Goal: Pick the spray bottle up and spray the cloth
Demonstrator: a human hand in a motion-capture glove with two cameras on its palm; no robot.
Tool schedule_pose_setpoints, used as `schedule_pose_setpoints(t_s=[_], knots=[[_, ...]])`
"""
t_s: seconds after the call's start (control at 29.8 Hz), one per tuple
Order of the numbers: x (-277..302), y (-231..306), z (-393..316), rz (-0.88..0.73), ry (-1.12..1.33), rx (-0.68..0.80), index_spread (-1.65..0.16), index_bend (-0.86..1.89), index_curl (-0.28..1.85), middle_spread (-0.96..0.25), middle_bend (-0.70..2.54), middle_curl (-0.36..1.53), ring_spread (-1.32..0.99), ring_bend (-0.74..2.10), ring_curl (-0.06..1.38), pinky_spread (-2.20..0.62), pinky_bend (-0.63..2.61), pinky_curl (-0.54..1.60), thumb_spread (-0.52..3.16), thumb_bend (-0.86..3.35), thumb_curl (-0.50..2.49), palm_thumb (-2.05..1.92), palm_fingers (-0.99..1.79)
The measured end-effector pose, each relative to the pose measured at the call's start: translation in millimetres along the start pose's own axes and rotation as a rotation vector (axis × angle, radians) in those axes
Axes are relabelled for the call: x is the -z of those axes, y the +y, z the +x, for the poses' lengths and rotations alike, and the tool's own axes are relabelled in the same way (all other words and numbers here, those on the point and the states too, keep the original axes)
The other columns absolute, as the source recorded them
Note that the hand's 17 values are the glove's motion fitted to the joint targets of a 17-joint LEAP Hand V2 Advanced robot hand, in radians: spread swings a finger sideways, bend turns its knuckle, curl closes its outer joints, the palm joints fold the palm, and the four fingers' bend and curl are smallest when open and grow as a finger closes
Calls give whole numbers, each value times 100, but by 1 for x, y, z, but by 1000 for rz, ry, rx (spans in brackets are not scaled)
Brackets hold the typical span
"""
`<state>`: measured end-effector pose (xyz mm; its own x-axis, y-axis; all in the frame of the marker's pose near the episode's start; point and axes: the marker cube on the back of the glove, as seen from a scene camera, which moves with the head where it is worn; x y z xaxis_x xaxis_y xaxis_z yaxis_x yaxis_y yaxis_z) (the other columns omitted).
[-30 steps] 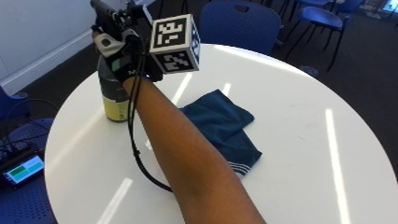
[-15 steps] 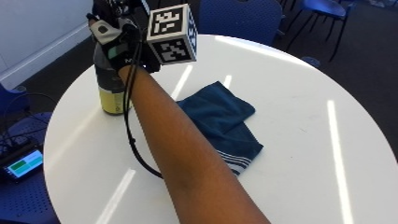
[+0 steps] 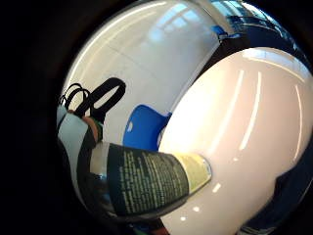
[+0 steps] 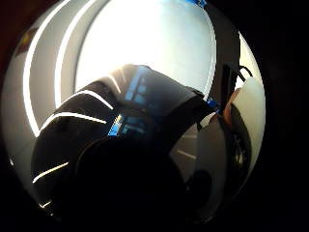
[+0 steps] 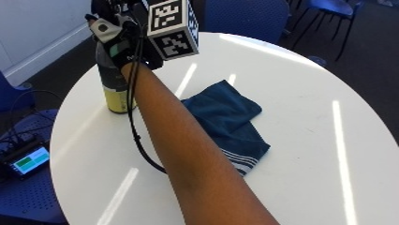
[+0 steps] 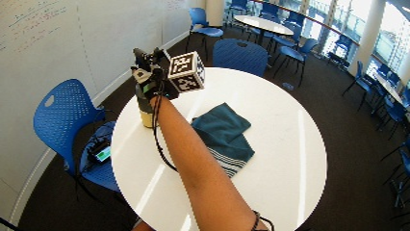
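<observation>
Fingers of my gloved right hand (image 5: 124, 47) are wrapping round the spray bottle (image 5: 115, 86), which is standing near the table's (image 5: 312, 93) edge beside the folded cloth (image 5: 227, 122); lifting it and aiming the nozzle there should come next.

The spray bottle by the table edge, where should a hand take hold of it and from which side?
Grip the spray bottle round its upper body just under the head, coming from the cloth side. It stands upright near the white table's edge, so a sideways wrap suits its round body. The gloved right hand is already at that height, fingers curled round it.
</observation>
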<state>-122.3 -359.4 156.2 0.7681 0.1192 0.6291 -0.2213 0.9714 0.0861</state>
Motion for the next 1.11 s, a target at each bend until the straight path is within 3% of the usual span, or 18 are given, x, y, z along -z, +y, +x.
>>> schedule_pose_setpoints(t_s=[0.77, 1.11], knots=[[2, -1, -6, 31, 45, -2, -26, 42, 55, -21, 58, 49, -25, 54, 44, -31, 38, 39, 40, -3, 86, 85, 138], [2, 7, 8, -105, 27, -58, -26, 41, 56, -21, 57, 49, -25, 52, 44, -30, 38, 39, 41, -3, 86, 85, 134]])
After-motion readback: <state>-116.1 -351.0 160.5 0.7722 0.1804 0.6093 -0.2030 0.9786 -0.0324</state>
